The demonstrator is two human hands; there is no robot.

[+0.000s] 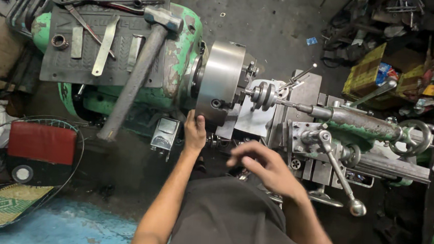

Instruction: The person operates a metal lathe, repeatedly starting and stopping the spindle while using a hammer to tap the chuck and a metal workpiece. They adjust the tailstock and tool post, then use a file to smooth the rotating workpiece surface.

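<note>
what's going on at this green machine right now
A person stands at an old green metal lathe. Their left hand rests on the lower rim of the big round steel chuck, which holds a small grooved metal workpiece. Their right hand hovers, blurred, empty, in front of the carriage. A long-handled sledgehammer and flat metal tools lie on the black rubber mat atop the headstock.

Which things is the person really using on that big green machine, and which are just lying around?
In use:
- left hand on the round steel chuck
- grooved metal part held in the chuck
- right hand, raised near the handles, holding nothing

Lying about:
- big hammer
- flat metal strips
- red cushion
- woven mat
</note>
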